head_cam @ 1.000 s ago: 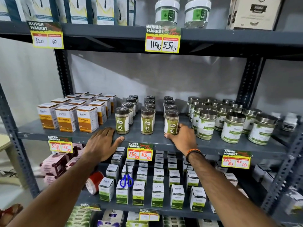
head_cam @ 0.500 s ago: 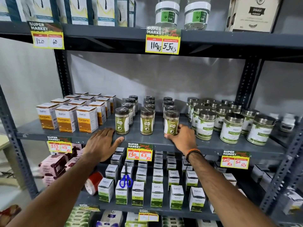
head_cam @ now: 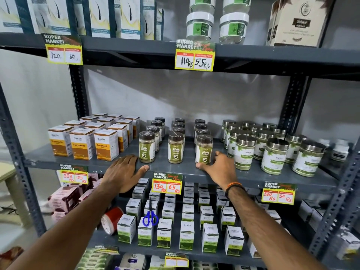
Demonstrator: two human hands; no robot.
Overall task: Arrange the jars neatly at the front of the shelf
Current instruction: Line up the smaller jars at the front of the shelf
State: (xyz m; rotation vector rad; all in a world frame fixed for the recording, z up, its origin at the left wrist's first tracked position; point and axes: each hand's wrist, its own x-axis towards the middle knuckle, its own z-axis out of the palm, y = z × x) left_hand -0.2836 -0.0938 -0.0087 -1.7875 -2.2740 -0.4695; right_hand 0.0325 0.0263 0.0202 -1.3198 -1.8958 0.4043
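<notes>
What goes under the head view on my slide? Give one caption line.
Right hand steadies the rightmost front jar on the grey shelf; left hand rests flat on its edge.

- front-left jar point(head_cam: 147, 146): dark lid, green label, upright near shelf point(head_cam: 78, 161) front edge
- front-middle jar point(head_cam: 175, 147): same kind, upright, level with it
- front-right jar point(head_cam: 203, 149): upright, slightly forward
- rear jars point(head_cam: 179, 124): three files lined up behind
</notes>
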